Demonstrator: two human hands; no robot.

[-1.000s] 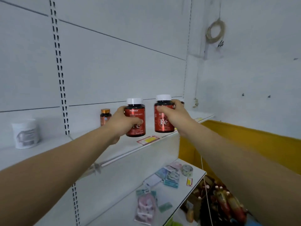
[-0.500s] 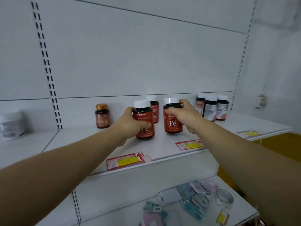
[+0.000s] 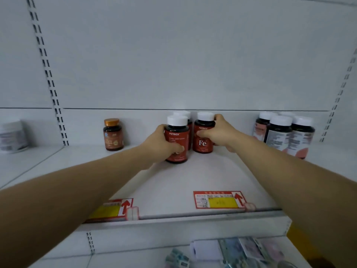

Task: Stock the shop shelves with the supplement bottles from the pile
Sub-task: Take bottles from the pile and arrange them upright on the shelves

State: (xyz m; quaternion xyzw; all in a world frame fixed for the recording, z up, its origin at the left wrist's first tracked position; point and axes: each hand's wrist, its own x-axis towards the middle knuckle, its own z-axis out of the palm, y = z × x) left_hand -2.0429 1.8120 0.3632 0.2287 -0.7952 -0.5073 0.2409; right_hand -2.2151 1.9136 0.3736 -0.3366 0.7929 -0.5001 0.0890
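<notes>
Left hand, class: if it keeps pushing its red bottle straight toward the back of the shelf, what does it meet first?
Probably the third red bottle standing just behind the red bottle that the left hand grips; only its white cap shows, so the gap is unclear. The back panel comes after.

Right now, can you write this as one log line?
step: shelving | left hand: grips red bottle | right hand: grips Fe bottle | both on shelf
</notes>
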